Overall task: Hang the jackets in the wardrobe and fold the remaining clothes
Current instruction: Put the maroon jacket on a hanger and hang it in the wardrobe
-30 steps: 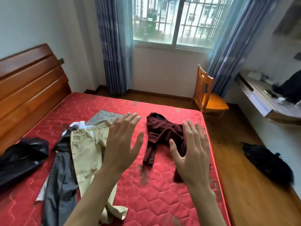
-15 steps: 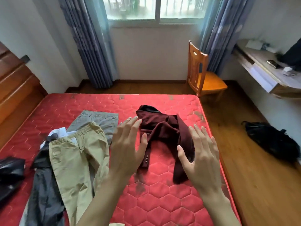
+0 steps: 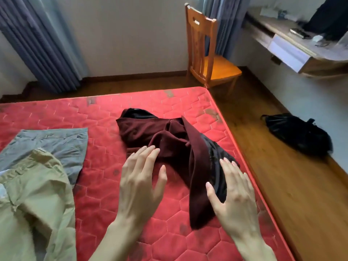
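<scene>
- The left hand (image 3: 140, 182) was spread, fingers straight and slightly fanned, its fingertips over the near edge of the crumpled dark maroon jacket (image 3: 165, 137); whether they pressed the cloth could not be told.
- The right hand (image 3: 235, 193) was likewise spread flat, fingers extended, over the jacket's black-lined flap at about 4 o'clock of the garment.
- The jacket lay bunched on the red quilted mattress (image 3: 105, 117), near its right edge.
- At 9 o'clock from the left hand lay the beige cotton trousers (image 3: 33, 194), overlapping the grey trousers (image 3: 56, 144) beyond them.
- At 12 o'clock, past the mattress, stood an orange wooden chair (image 3: 209, 59) beside blue curtains (image 3: 43, 46).
- At 2 o'clock a black bag (image 3: 297, 134) lay on the wooden floor (image 3: 282, 185), below a wall-mounted desk (image 3: 293, 49).
</scene>
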Demonstrator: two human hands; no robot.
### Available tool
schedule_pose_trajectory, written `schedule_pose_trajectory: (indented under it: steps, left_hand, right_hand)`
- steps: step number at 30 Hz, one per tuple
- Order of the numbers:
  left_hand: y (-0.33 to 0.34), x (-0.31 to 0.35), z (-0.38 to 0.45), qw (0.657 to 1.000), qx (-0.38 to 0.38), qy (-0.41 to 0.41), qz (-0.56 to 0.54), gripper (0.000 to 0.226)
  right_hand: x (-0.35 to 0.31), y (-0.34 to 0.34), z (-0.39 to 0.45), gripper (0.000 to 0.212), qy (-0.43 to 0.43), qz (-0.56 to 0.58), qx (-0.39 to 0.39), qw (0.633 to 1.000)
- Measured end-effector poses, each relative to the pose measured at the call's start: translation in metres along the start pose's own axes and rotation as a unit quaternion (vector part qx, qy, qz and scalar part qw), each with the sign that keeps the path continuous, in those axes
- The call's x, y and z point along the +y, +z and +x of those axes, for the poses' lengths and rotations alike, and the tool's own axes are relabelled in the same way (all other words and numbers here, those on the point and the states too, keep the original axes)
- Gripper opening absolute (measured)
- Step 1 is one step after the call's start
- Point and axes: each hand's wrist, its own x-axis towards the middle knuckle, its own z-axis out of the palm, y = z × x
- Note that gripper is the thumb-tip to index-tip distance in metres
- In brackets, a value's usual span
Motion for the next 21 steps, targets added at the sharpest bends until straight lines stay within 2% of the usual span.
schedule_pose_trajectory:
  steps: [9, 13, 15, 16, 19, 21]
  left_hand:
    - [0.157, -0.059, 0.012, 1.0, -0.017, -0.007, 0.015, 0.043]
    - [0.203, -0.078, 0.023, 0.999, -0.027, 0.0, 0.029, 0.042]
    - [0.217, -0.083, 0.025, 0.999, -0.034, -0.001, 0.031, 0.041]
    - [0.222, -0.086, 0.025, 0.999, -0.039, -0.001, 0.032, 0.041]
    - [0.231, -0.093, 0.02, 0.998, -0.054, 0.004, 0.032, 0.041]
    - [0.232, -0.099, 0.015, 0.998, -0.064, -0.006, 0.028, 0.041]
  right_hand:
    - [0.073, 0.139, 0.034, 0.076, 0.109, 0.004, -0.043, 0.993]
    - [0.082, 0.193, 0.073, 0.097, 0.19, -0.008, -0.142, 0.971]
    - [0.086, 0.215, 0.092, 0.099, 0.241, -0.016, -0.197, 0.95]
    - [0.089, 0.226, 0.098, 0.092, 0.264, -0.024, -0.217, 0.94]
    - [0.093, 0.249, 0.102, 0.054, 0.32, 0.012, -0.243, 0.916]
    - [0.086, 0.253, 0.084, 0.046, 0.313, 0.065, -0.234, 0.918]
